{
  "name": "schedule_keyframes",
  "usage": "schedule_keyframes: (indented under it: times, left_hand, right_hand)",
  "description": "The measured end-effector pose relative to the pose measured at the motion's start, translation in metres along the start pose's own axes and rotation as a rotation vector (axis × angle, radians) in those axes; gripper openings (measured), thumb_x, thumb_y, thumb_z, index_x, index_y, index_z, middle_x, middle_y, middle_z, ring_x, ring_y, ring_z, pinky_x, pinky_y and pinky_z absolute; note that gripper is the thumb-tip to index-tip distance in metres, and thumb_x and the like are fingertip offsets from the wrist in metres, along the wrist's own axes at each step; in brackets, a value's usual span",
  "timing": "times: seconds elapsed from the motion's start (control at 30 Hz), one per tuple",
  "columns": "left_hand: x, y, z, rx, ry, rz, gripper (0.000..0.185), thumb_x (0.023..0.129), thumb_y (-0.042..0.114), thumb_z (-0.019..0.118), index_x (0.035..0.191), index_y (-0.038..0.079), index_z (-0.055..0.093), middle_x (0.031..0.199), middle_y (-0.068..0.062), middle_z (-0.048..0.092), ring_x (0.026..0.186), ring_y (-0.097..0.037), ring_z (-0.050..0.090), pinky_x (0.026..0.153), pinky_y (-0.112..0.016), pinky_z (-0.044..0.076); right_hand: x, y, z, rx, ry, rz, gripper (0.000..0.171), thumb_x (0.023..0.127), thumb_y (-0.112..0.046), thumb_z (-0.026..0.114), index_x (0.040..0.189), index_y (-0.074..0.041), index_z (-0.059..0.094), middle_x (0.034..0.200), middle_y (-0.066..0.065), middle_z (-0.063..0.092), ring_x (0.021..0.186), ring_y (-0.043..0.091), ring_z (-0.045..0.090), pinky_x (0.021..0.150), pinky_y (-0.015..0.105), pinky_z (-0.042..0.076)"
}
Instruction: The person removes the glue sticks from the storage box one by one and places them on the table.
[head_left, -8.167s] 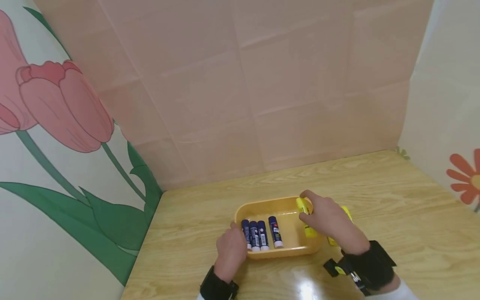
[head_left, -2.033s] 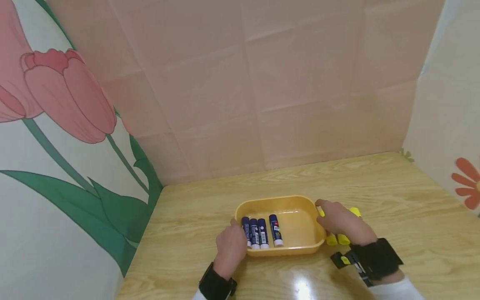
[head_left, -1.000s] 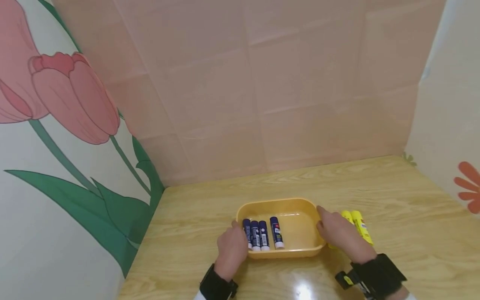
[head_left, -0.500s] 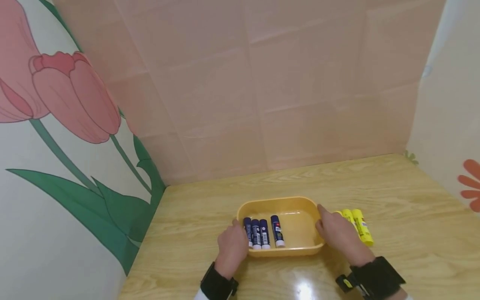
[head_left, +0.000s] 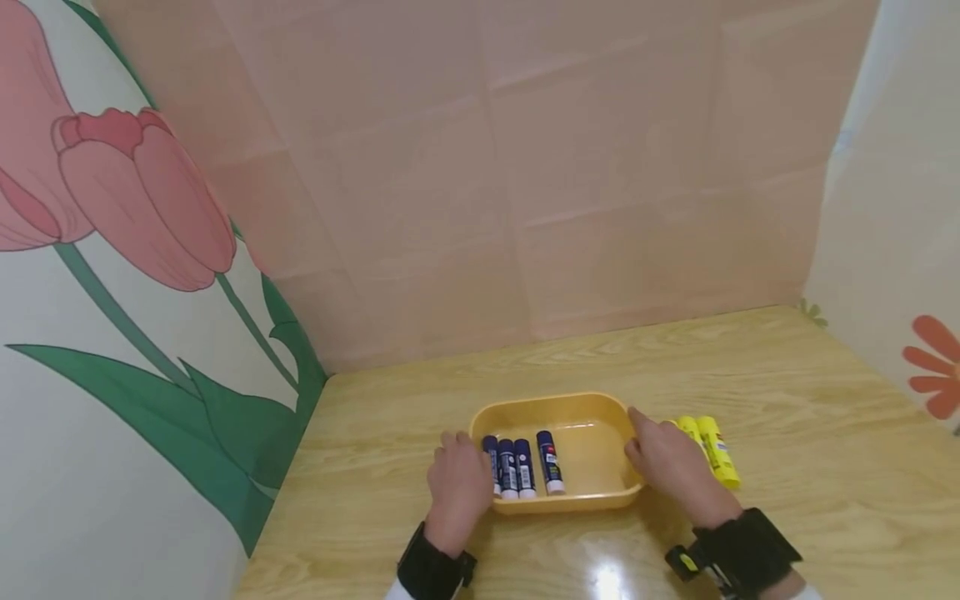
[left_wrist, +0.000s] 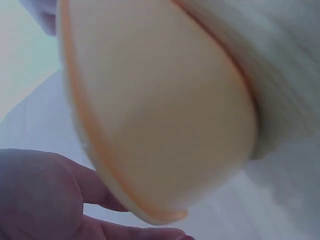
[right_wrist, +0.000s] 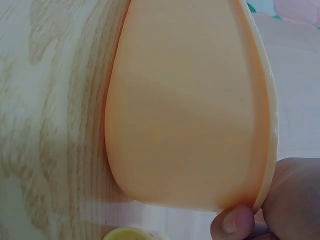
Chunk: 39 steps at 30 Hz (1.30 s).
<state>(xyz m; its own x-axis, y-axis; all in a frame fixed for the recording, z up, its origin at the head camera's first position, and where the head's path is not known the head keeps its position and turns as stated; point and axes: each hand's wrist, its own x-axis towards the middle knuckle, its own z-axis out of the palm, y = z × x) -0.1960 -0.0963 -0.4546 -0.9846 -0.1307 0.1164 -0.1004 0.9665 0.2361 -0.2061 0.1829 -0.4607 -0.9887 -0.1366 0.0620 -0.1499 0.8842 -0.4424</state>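
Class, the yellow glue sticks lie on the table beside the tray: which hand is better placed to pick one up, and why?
Probably the right hand: it rests at the tray's right end, next to the yellow glue sticks. The left hand is at the far end.

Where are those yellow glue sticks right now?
In the head view, the yellow glue sticks lie side by side on the wooden table, outside the orange tray, just right of it, partly hidden behind the right hand.
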Motion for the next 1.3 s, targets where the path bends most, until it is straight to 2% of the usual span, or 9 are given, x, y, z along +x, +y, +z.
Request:
schedule_keyframes:
  times: [0.13,0.33,0.57,0.73,0.87,1.03,1.3]
  left_hand:
    - [-0.002,0.011,-0.007,0.005,0.025,0.039,0.029,0.096,0.028,0.062,0.104,0.0,0.06,0.09,-0.011,0.049,0.075,-0.023,0.051,0.059,-0.038,0.049]
    - [-0.004,0.035,-0.01,0.025,0.017,0.125,0.028,0.096,0.031,0.064,0.106,0.005,0.063,0.089,-0.006,0.054,0.075,-0.02,0.051,0.06,-0.035,0.047]
    - [-0.002,0.058,0.004,0.058,0.068,0.24,0.027,0.091,0.035,0.071,0.099,0.01,0.065,0.081,-0.003,0.061,0.073,-0.019,0.061,0.058,-0.034,0.048]
    - [0.003,0.071,0.019,0.064,0.057,0.28,0.023,0.087,0.034,0.074,0.086,0.012,0.064,0.077,-0.004,0.063,0.07,-0.023,0.063,0.053,-0.036,0.046]
    - [0.006,0.076,0.029,0.076,0.04,0.291,0.024,0.084,0.033,0.075,0.078,0.013,0.064,0.071,-0.004,0.063,0.063,-0.022,0.061,0.049,-0.036,0.043]
    - [0.008,0.076,0.037,0.107,0.016,0.288,0.026,0.083,0.036,0.076,0.075,0.013,0.065,0.068,-0.003,0.061,0.06,-0.021,0.06,0.049,-0.035,0.041]
    - [0.007,0.076,0.042,0.108,0.082,0.3,0.027,0.079,0.034,0.08,0.08,0.013,0.063,0.068,-0.004,0.063,0.06,-0.022,0.062,0.049,-0.035,0.042]
  right_hand:
    - [-0.001,-0.001,-0.001,-0.003,-0.003,0.013,0.055,0.093,-0.009,0.054,0.139,0.018,0.04,0.073,0.009,0.053,0.058,0.019,0.047,0.05,0.031,0.038]
    - [-0.001,-0.002,0.0,0.005,-0.001,0.017,0.055,0.093,-0.009,0.055,0.14,0.016,0.041,0.073,0.009,0.053,0.058,0.019,0.047,0.05,0.031,0.038]
    - [-0.001,-0.003,0.002,0.018,-0.013,0.042,0.056,0.094,-0.009,0.054,0.141,0.016,0.039,0.074,0.009,0.053,0.057,0.019,0.046,0.05,0.03,0.038]
    - [-0.001,-0.002,0.001,0.017,-0.009,0.049,0.056,0.094,-0.009,0.054,0.141,0.016,0.039,0.074,0.009,0.053,0.057,0.018,0.047,0.05,0.03,0.038]
    - [-0.001,-0.001,0.001,0.018,-0.008,0.046,0.056,0.094,-0.009,0.055,0.141,0.016,0.039,0.074,0.009,0.053,0.057,0.018,0.047,0.05,0.031,0.039]
    - [-0.001,-0.001,0.001,0.018,-0.006,0.04,0.056,0.093,-0.009,0.055,0.141,0.016,0.04,0.077,0.011,0.055,0.059,0.02,0.048,0.051,0.031,0.038]
    - [0.0,0.0,0.002,0.019,-0.013,0.058,0.057,0.094,-0.01,0.056,0.142,0.015,0.039,0.078,0.011,0.055,0.06,0.02,0.047,0.051,0.031,0.038]
